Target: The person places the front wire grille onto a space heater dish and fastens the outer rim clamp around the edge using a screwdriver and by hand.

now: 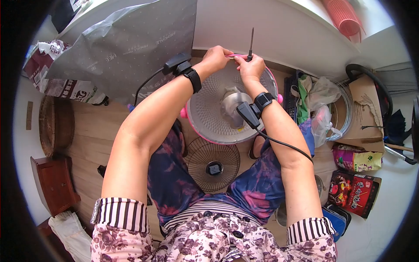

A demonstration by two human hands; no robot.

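A round dish-shaped heater reflector (pixel 207 105) with a pink rim stands between my knees, its silvery dimpled inside facing me. My left hand (pixel 216 59) has its fingers closed on the pink rim at the top. Just right of it, my right hand (pixel 252 67) also pinches at the rim and holds a screwdriver (pixel 251 43), its dark shaft pointing up. A metal cover (pixel 233 105) sits at the reflector's centre, partly behind my right wrist. Below, a round wire grille (pixel 214 165) lies on the floor between my legs.
At the left are a grey plastic sheet (pixel 131 48), a round wooden tub (pixel 56 124) and a red-brown wooden box (pixel 54 183). To the right stand a dark crate (pixel 290 94) with plastic bags, a cardboard box (pixel 366 109), coiled wire and a red printed box (pixel 352 192).
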